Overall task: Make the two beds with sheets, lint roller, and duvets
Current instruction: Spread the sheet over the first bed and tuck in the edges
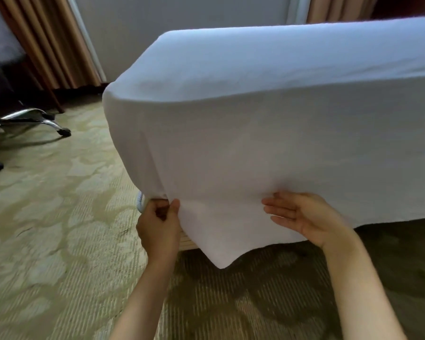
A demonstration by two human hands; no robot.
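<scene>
One sheet (pixel 255 143), two hands: left hand (pixel 158 227) tight on its edge, right hand (pixel 302 217) flat

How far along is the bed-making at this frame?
Done: sheet spread over this mattress. In hand: corner tuck; left hand pinches the fold at the corner, right hand lies flat against the hanging flap. Left: flap untucked; no duvet or lint roller in view; second bed not seen.

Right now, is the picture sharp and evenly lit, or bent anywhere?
Head view: soft daylight, no glare; the sheet bows along its top edge from the wide lens; left hand and right hand are fairly sharp; the carpet at right lies in shadow.
</scene>
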